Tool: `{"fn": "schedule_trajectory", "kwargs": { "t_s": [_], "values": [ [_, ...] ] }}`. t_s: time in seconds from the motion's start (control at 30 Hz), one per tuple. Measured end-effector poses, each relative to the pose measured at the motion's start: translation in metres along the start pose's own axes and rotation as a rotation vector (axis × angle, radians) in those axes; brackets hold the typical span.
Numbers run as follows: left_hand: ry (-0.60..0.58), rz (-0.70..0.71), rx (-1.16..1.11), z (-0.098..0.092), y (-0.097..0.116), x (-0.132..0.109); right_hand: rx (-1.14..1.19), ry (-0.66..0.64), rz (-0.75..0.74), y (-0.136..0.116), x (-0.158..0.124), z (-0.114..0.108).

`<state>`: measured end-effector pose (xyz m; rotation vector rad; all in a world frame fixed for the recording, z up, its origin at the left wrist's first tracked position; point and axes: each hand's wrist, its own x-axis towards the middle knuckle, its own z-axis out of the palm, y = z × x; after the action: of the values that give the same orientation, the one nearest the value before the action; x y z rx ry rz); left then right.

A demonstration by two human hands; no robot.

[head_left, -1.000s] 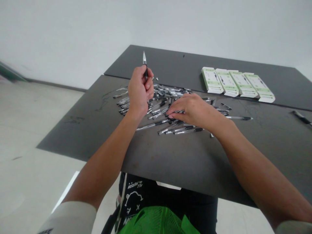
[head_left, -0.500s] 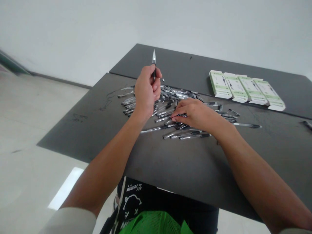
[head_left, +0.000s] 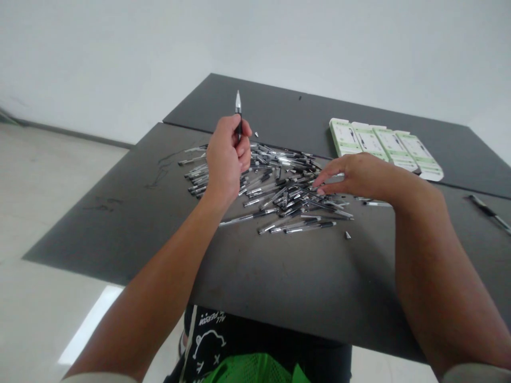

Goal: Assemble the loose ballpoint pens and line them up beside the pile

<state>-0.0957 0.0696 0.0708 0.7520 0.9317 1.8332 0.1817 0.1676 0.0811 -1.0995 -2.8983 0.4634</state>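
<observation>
My left hand (head_left: 228,154) is closed round a pen (head_left: 238,109), its silver cone tip pointing up and its black grip showing above my fist. The lower part of this pen is hidden in my fingers. Over the right side of a heap of clear and black pen parts (head_left: 275,186), my right hand (head_left: 355,173) reaches in from the right. Its thumb and fingers are apart, close to or touching the heap, and I see nothing held between them. One loose silver pen tip (head_left: 347,235) lies near the heap's front right.
Several flat white-and-green boxes (head_left: 383,142) lie in a row behind my right hand. A single pen (head_left: 489,211) rests at the far right of the dark table (head_left: 279,287). Another small tip (head_left: 256,134) sits behind the heap. A seam crosses the tabletop.
My right hand has moved right across the heap, and its fingers have spread from a pinch. My left hand still holds the pen upright. The whole view has shifted slightly.
</observation>
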Motion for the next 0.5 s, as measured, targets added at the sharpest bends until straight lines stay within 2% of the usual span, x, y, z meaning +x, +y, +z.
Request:
{"fn": "schedule_trajectory", "kwargs": {
  "t_s": [0.13, 0.33, 0.5],
  "values": [
    [-0.023, 0.010, 0.025, -0.001, -0.002, -0.001, 0.018, -0.063, 0.107, 0.013, -0.005, 0.004],
    [-0.046, 0.012, 0.076, -0.004, -0.006, 0.000, 0.039, 0.129, -0.019, -0.001, 0.006, 0.017],
    [-0.048, -0.022, 0.109, -0.005, -0.007, -0.001, 0.050, 0.099, -0.064, -0.005, 0.015, 0.030]
  ]
}}
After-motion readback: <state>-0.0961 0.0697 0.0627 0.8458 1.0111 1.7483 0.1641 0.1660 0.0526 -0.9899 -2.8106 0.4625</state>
